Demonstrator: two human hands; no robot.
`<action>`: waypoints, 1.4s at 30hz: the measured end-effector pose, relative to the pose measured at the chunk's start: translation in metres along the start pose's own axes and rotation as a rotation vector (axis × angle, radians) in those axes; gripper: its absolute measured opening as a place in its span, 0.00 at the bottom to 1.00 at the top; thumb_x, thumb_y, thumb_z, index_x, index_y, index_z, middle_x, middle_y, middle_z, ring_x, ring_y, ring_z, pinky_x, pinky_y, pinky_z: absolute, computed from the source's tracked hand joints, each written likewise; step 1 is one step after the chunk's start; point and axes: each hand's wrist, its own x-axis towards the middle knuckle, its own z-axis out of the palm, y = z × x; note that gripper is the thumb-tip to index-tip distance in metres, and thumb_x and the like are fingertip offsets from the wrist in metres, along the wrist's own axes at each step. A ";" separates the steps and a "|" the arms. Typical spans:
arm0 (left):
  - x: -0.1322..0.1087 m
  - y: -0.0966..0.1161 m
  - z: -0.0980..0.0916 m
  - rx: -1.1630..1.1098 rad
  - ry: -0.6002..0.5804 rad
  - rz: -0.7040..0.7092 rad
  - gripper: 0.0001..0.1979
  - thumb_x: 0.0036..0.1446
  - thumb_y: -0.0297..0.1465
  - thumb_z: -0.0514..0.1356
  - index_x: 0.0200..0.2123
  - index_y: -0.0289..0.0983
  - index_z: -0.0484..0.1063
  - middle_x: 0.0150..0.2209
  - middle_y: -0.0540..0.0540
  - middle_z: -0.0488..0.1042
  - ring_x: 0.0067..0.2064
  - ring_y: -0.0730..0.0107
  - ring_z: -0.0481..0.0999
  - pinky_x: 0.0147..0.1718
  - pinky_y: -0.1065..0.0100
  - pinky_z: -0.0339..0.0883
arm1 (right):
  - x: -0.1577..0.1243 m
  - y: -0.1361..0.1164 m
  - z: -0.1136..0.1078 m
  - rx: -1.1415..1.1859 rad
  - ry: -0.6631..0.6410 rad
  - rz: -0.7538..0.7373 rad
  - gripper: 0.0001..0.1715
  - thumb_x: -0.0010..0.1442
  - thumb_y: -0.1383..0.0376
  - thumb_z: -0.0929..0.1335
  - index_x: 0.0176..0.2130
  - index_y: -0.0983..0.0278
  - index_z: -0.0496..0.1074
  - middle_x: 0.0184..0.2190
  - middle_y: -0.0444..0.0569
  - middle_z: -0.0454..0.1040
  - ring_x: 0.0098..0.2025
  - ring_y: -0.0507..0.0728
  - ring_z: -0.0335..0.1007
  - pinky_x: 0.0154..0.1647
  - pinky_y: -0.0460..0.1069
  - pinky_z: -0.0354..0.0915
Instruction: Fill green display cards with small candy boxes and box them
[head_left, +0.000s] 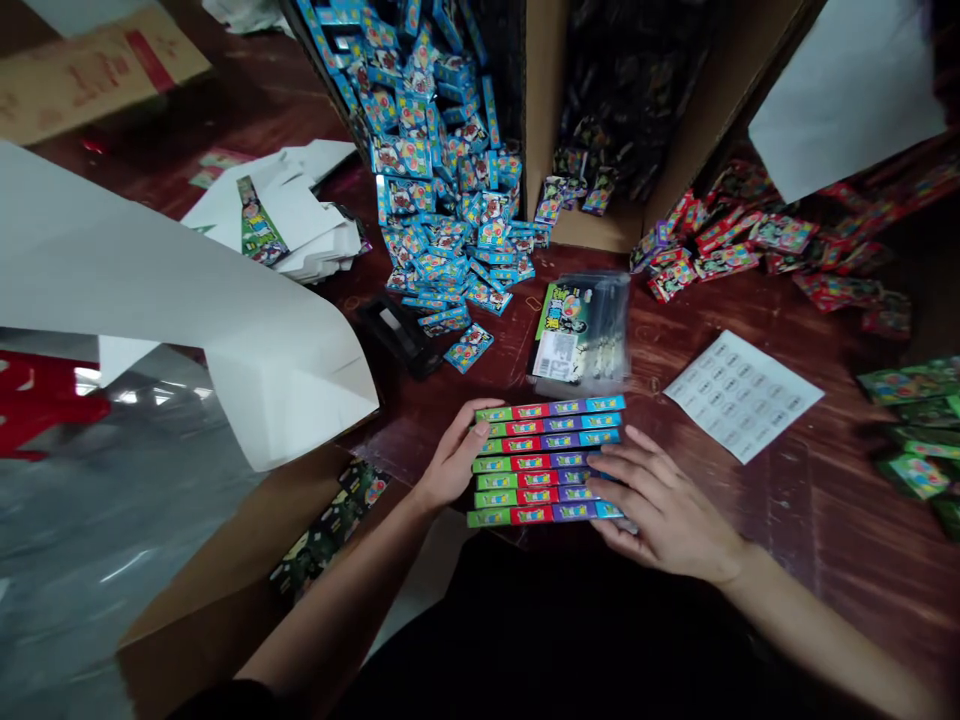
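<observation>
Between my hands is a block of small candy boxes point(534, 460), lined up in several rows with green, red, purple and blue ends. My left hand point(454, 458) grips its upper left corner, thumb on the near face. At the other end, the fingers of my right hand point(651, 500) are curled over the blue boxes and hold that side; part of the blue column is hidden under them. Just beyond the block lies a clear plastic bag point(581, 335) with a printed green and black card and a white label.
Blue boxes point(442, 190) spill from a carton at the back; red boxes point(735, 240) and green boxes point(919, 430) lie to the right. A sticker sheet point(744, 395) is on the table. A black tape-like object point(397, 335), white papers point(300, 220) and an open carton point(217, 590) are left.
</observation>
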 end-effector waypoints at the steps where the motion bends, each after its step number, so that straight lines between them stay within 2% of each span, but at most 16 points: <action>1: 0.001 -0.001 -0.001 0.010 -0.008 0.007 0.22 0.67 0.43 0.56 0.58 0.38 0.68 0.50 0.43 0.76 0.44 0.65 0.74 0.46 0.66 0.68 | 0.000 0.001 -0.001 -0.006 -0.005 -0.011 0.25 0.59 0.62 0.73 0.55 0.63 0.71 0.55 0.53 0.75 0.59 0.65 0.68 0.69 0.71 0.54; 6: 0.001 -0.005 -0.003 0.053 -0.021 0.039 0.19 0.68 0.42 0.55 0.56 0.38 0.68 0.50 0.43 0.75 0.46 0.65 0.73 0.47 0.66 0.67 | 0.012 -0.005 -0.011 -0.050 -0.101 0.024 0.32 0.61 0.59 0.71 0.62 0.61 0.67 0.61 0.57 0.69 0.62 0.66 0.65 0.70 0.71 0.51; 9: 0.001 -0.006 -0.002 0.097 -0.007 0.038 0.19 0.68 0.43 0.55 0.55 0.39 0.69 0.50 0.43 0.75 0.47 0.63 0.74 0.47 0.64 0.67 | 0.037 -0.014 -0.016 -0.101 -0.170 0.155 0.54 0.56 0.48 0.74 0.71 0.65 0.53 0.73 0.65 0.44 0.72 0.76 0.45 0.69 0.74 0.46; 11: 0.002 -0.007 -0.001 0.131 0.019 0.034 0.19 0.68 0.44 0.55 0.54 0.39 0.69 0.50 0.43 0.75 0.47 0.61 0.74 0.47 0.63 0.68 | 0.056 -0.020 -0.015 -0.119 -0.235 0.210 0.67 0.49 0.44 0.76 0.73 0.67 0.45 0.75 0.66 0.33 0.74 0.79 0.33 0.70 0.75 0.43; 13: 0.003 -0.006 0.001 0.153 0.048 0.039 0.18 0.67 0.44 0.55 0.53 0.39 0.69 0.49 0.44 0.75 0.47 0.62 0.74 0.48 0.63 0.68 | 0.072 -0.024 -0.011 -0.119 -0.301 0.207 0.70 0.47 0.45 0.77 0.73 0.66 0.44 0.75 0.64 0.33 0.74 0.80 0.34 0.70 0.74 0.41; 16: -0.001 -0.005 -0.001 0.171 0.059 0.057 0.19 0.68 0.44 0.55 0.54 0.39 0.68 0.48 0.44 0.75 0.47 0.62 0.75 0.50 0.60 0.69 | 0.084 -0.026 -0.004 -0.131 -0.364 0.188 0.65 0.48 0.50 0.76 0.72 0.65 0.47 0.74 0.64 0.39 0.71 0.81 0.44 0.69 0.74 0.45; 18: -0.012 -0.005 -0.008 0.182 0.065 0.131 0.23 0.69 0.46 0.52 0.59 0.39 0.65 0.55 0.40 0.73 0.54 0.58 0.73 0.56 0.56 0.66 | 0.086 -0.026 -0.001 -0.149 -0.379 0.182 0.60 0.51 0.52 0.75 0.72 0.65 0.48 0.73 0.65 0.45 0.68 0.81 0.50 0.66 0.74 0.49; 22: -0.047 -0.011 -0.030 0.227 -0.001 0.348 0.42 0.65 0.59 0.44 0.72 0.39 0.47 0.73 0.36 0.45 0.73 0.44 0.46 0.70 0.44 0.43 | 0.084 -0.021 -0.001 -0.150 -0.406 0.161 0.55 0.54 0.54 0.72 0.72 0.63 0.50 0.71 0.65 0.51 0.67 0.79 0.52 0.65 0.75 0.49; 25: -0.058 -0.019 -0.042 0.437 -0.134 0.423 0.63 0.50 0.65 0.57 0.73 0.40 0.25 0.74 0.36 0.23 0.74 0.35 0.27 0.69 0.36 0.32 | 0.085 -0.018 0.000 -0.120 -0.431 0.144 0.56 0.52 0.54 0.72 0.72 0.62 0.50 0.71 0.64 0.51 0.68 0.78 0.50 0.67 0.75 0.44; 27: -0.049 -0.022 -0.044 0.589 -0.222 0.469 0.74 0.44 0.57 0.69 0.71 0.41 0.15 0.73 0.35 0.14 0.73 0.30 0.24 0.67 0.32 0.32 | 0.087 -0.013 -0.003 -0.090 -0.436 0.142 0.58 0.52 0.52 0.73 0.73 0.60 0.47 0.72 0.63 0.49 0.69 0.77 0.48 0.68 0.74 0.41; 29: -0.034 -0.022 -0.042 0.653 -0.293 0.503 0.75 0.43 0.50 0.73 0.70 0.41 0.13 0.73 0.34 0.15 0.73 0.30 0.27 0.67 0.32 0.36 | 0.086 -0.007 -0.008 -0.029 -0.433 0.130 0.61 0.53 0.46 0.72 0.73 0.59 0.45 0.73 0.62 0.46 0.71 0.76 0.44 0.70 0.74 0.36; 32: -0.015 -0.020 -0.034 0.649 -0.332 0.508 0.71 0.43 0.47 0.73 0.73 0.41 0.22 0.73 0.33 0.28 0.73 0.33 0.33 0.69 0.36 0.41 | 0.074 0.006 -0.018 0.161 -0.340 0.141 0.63 0.54 0.32 0.66 0.74 0.57 0.41 0.75 0.57 0.38 0.74 0.75 0.37 0.71 0.74 0.27; 34: -0.010 -0.020 -0.028 0.646 -0.332 0.493 0.69 0.42 0.46 0.74 0.73 0.40 0.28 0.73 0.33 0.32 0.73 0.34 0.36 0.69 0.37 0.43 | 0.059 0.012 -0.019 0.335 -0.138 0.284 0.57 0.60 0.30 0.55 0.74 0.55 0.37 0.76 0.51 0.34 0.75 0.72 0.32 0.71 0.73 0.28; 37: -0.008 -0.021 -0.020 0.621 -0.291 0.494 0.70 0.39 0.45 0.75 0.73 0.41 0.30 0.72 0.32 0.31 0.73 0.32 0.37 0.68 0.36 0.47 | 0.037 0.014 -0.011 0.534 0.111 0.559 0.47 0.65 0.38 0.39 0.74 0.54 0.33 0.76 0.46 0.29 0.76 0.66 0.28 0.73 0.69 0.39; 39: -0.006 -0.023 -0.015 0.555 -0.206 0.489 0.70 0.37 0.45 0.76 0.72 0.43 0.32 0.72 0.32 0.32 0.73 0.32 0.39 0.66 0.36 0.51 | 0.031 0.012 -0.007 0.563 0.057 0.599 0.48 0.65 0.37 0.39 0.74 0.54 0.33 0.76 0.46 0.27 0.76 0.65 0.26 0.73 0.68 0.41; 42: -0.002 -0.027 -0.008 0.502 -0.130 0.462 0.64 0.37 0.41 0.77 0.70 0.44 0.40 0.70 0.34 0.38 0.72 0.36 0.46 0.65 0.38 0.55 | 0.041 0.007 -0.014 0.360 -0.166 0.531 0.61 0.59 0.30 0.56 0.74 0.58 0.29 0.75 0.53 0.23 0.76 0.71 0.21 0.72 0.71 0.33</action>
